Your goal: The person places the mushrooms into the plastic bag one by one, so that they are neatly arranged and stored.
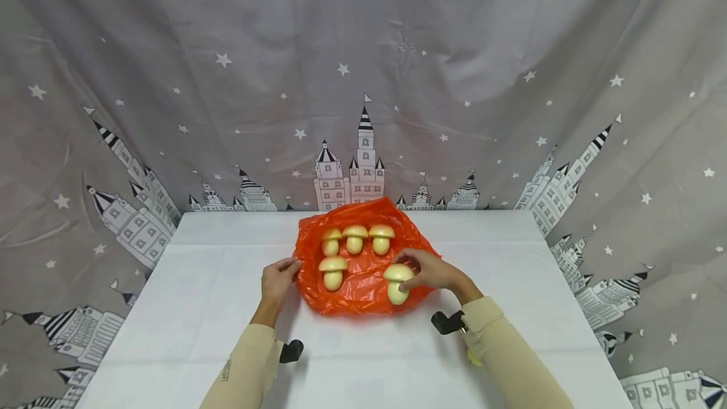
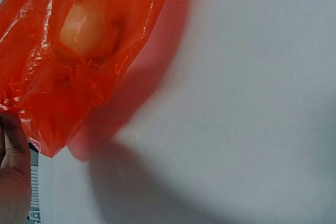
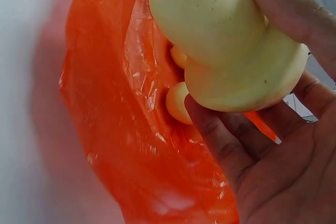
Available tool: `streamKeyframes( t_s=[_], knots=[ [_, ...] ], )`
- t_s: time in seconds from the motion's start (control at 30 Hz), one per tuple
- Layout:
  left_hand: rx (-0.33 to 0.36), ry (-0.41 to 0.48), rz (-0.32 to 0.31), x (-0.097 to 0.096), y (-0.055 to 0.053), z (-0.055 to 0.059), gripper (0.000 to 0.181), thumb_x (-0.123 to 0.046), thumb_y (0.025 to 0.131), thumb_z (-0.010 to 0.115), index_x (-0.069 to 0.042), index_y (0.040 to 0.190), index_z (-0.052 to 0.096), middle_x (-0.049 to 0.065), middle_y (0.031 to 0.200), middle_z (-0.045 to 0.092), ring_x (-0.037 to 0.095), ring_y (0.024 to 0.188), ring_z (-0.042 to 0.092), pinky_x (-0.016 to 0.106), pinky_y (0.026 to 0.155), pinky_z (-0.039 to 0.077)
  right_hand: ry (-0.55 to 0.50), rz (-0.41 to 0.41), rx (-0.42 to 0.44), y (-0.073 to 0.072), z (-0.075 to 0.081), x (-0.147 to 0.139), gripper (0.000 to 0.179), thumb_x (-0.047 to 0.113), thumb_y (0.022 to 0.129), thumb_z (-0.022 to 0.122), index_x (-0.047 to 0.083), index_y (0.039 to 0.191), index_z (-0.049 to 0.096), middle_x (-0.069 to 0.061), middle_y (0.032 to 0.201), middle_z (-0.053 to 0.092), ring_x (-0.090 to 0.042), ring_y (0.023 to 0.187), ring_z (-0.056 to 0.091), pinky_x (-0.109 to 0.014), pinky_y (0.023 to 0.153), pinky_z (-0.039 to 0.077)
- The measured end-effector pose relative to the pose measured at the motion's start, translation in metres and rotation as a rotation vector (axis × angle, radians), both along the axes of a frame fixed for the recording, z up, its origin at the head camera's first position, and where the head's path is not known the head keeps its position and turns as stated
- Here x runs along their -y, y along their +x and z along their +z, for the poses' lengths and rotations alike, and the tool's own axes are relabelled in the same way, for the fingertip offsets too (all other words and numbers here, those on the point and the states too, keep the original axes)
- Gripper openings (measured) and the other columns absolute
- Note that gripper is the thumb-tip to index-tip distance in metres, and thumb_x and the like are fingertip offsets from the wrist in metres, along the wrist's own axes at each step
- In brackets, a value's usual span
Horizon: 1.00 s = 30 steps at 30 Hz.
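A red plastic bag (image 1: 363,273) lies spread open on the white table, with several pale yellow toy mushrooms inside: three in a row at the back, one of them the middle mushroom (image 1: 354,238), and a front-left mushroom (image 1: 332,273). My right hand (image 1: 427,270) grips another mushroom (image 1: 397,283) above the bag's front right part. In the right wrist view, thumb and fingers wrap around this mushroom (image 3: 231,40). At the bag's left edge, my left hand (image 1: 279,279) pinches the plastic. The left wrist view shows those fingers (image 2: 14,145) at the bag's rim (image 2: 47,140).
The white table (image 1: 227,308) extends around the bag. Beneath the right forearm, a small yellow thing (image 1: 473,357) shows in part. A grey curtain (image 1: 261,68) printed with castles and stars hangs behind the table and along both sides. Black camera mounts (image 1: 291,351) sit at the wrists.
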<state>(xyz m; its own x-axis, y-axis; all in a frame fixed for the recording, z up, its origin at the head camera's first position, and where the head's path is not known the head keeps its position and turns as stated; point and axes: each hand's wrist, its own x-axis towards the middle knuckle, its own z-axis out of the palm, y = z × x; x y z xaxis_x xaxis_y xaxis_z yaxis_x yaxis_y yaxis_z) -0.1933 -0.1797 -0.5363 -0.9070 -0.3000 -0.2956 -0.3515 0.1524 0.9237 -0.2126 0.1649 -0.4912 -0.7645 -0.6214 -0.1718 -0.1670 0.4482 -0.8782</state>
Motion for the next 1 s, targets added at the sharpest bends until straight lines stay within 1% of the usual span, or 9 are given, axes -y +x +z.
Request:
streamKeyframes(
  t_s=[0.13, 0.23, 0.33, 0.43, 0.6, 0.73, 0.83, 0.9, 1.0],
  knots=[
    [0.002, 0.0, 0.0, 0.0, 0.0, 0.0, 0.032, -0.015, 0.098, 0.056, 0.006, 0.123, 0.06, 0.024, 0.12, 0.06, 0.021, 0.097, 0.06, 0.034, 0.091, 0.052, -0.01, -0.007, -0.017, -0.006, -0.004, 0.007, 0.046, 0.016, 0.078, 0.08, 0.006, 0.117, 0.06, -0.007, 0.116, 0.059, -0.022, 0.1, 0.055, -0.034, 0.087, 0.048],
    [-0.004, -0.008, -0.003, 0.0, 0.0, -0.001, 0.033, -0.015, 0.098, 0.057, 0.006, 0.122, 0.061, 0.023, 0.12, 0.06, 0.02, 0.096, 0.06, 0.029, 0.087, 0.053, -0.015, -0.045, -0.031, -0.011, -0.009, 0.013, 0.045, 0.017, 0.078, 0.08, 0.006, 0.118, 0.061, -0.007, 0.116, 0.06, -0.021, 0.098, 0.056, -0.033, 0.086, 0.048],
    [-0.015, -0.015, -0.003, 0.0, 0.0, -0.001, 0.032, -0.015, 0.098, 0.058, 0.006, 0.121, 0.061, 0.023, 0.118, 0.061, 0.018, 0.094, 0.061, 0.021, 0.079, 0.053, -0.007, -0.101, -0.031, -0.015, -0.015, 0.019, 0.046, 0.02, 0.08, 0.079, 0.008, 0.121, 0.063, -0.005, 0.118, 0.06, -0.02, 0.098, 0.056, -0.033, 0.086, 0.049],
    [-0.014, -0.021, -0.001, 0.0, 0.0, -0.002, 0.032, -0.015, 0.097, 0.058, 0.006, 0.12, 0.062, 0.023, 0.117, 0.061, 0.018, 0.093, 0.061, 0.018, 0.075, 0.052, 0.011, -0.147, -0.011, -0.017, -0.021, 0.025, 0.047, 0.024, 0.081, 0.077, 0.012, 0.125, 0.063, -0.004, 0.12, 0.061, -0.02, 0.099, 0.056, -0.036, 0.087, 0.049],
    [-0.01, -0.032, -0.004, 0.0, 0.0, -0.004, 0.032, -0.016, 0.097, 0.058, 0.006, 0.12, 0.063, 0.023, 0.117, 0.062, 0.018, 0.093, 0.061, 0.022, 0.079, 0.053, 0.046, -0.203, 0.017, -0.019, -0.026, 0.035, 0.05, 0.028, 0.083, 0.076, 0.015, 0.128, 0.061, -0.002, 0.123, 0.059, -0.022, 0.105, 0.054, -0.042, 0.092, 0.048],
    [-0.013, -0.037, -0.009, 0.0, 0.0, -0.005, 0.031, -0.015, 0.097, 0.058, 0.006, 0.12, 0.063, 0.024, 0.116, 0.062, 0.015, 0.09, 0.061, 0.029, 0.085, 0.054, 0.019, -0.231, 0.03, -0.021, -0.027, 0.041, 0.049, 0.027, 0.082, 0.077, 0.013, 0.126, 0.06, -0.002, 0.122, 0.059, -0.023, 0.107, 0.054, -0.043, 0.095, 0.047],
    [-0.013, -0.041, -0.006, 0.0, 0.0, -0.005, 0.031, -0.015, 0.097, 0.058, 0.006, 0.12, 0.063, 0.024, 0.116, 0.062, 0.017, 0.09, 0.061, 0.032, 0.086, 0.053, 0.005, -0.236, 0.012, -0.023, -0.029, 0.045, 0.046, 0.025, 0.083, 0.076, 0.012, 0.124, 0.06, -0.003, 0.122, 0.058, -0.023, 0.11, 0.053, -0.043, 0.098, 0.045],
    [-0.01, -0.039, 0.0, 0.001, 0.0, -0.004, 0.032, -0.015, 0.098, 0.058, 0.006, 0.12, 0.062, 0.024, 0.117, 0.062, 0.02, 0.094, 0.061, 0.033, 0.088, 0.053, 0.016, -0.24, -0.005, -0.025, -0.03, 0.048, 0.044, 0.025, 0.083, 0.076, 0.013, 0.123, 0.059, -0.004, 0.123, 0.058, -0.023, 0.112, 0.053, -0.042, 0.099, 0.045],
    [-0.007, -0.029, 0.007, 0.001, 0.0, -0.004, 0.032, -0.015, 0.098, 0.057, 0.006, 0.122, 0.062, 0.024, 0.119, 0.061, 0.024, 0.1, 0.06, 0.029, 0.087, 0.053, 0.038, -0.235, -0.026, -0.027, -0.031, 0.051, 0.044, 0.027, 0.085, 0.075, 0.014, 0.124, 0.059, -0.005, 0.125, 0.057, -0.024, 0.114, 0.053, -0.042, 0.099, 0.045]
  ],
)
